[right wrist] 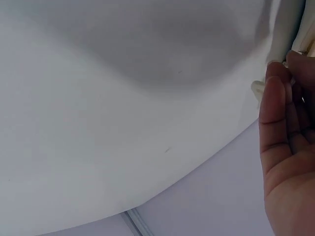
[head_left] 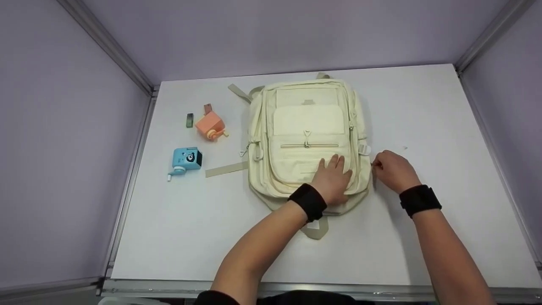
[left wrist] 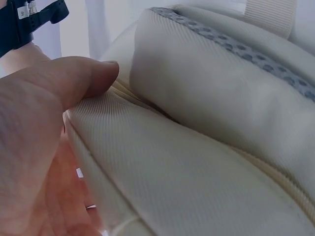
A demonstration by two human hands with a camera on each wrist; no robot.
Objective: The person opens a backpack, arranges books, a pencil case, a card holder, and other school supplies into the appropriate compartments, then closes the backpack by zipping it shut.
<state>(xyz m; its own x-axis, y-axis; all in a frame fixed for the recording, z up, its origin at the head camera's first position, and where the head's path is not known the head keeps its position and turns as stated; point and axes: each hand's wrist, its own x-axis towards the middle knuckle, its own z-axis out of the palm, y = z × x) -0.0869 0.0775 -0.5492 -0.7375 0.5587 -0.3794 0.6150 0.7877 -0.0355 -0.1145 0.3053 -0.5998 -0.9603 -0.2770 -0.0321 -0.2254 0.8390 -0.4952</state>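
A cream backpack lies front side up on the white table. My left hand rests on its lower front with the fingers spread and straight. In the left wrist view the thumb lies against the bag's cream fabric, close to a zipper seam. At the bag's lower right edge, my right hand pinches what looks like a zipper pull, mostly hidden by the fingertips. In the right wrist view the right hand has its thumb and fingertips together beside the bag's edge.
Left of the bag stand a blue hand-crank pencil sharpener and an orange one. Near them lie a small green block and a small reddish block. Straps stick out from the bag. Partition walls flank the table.
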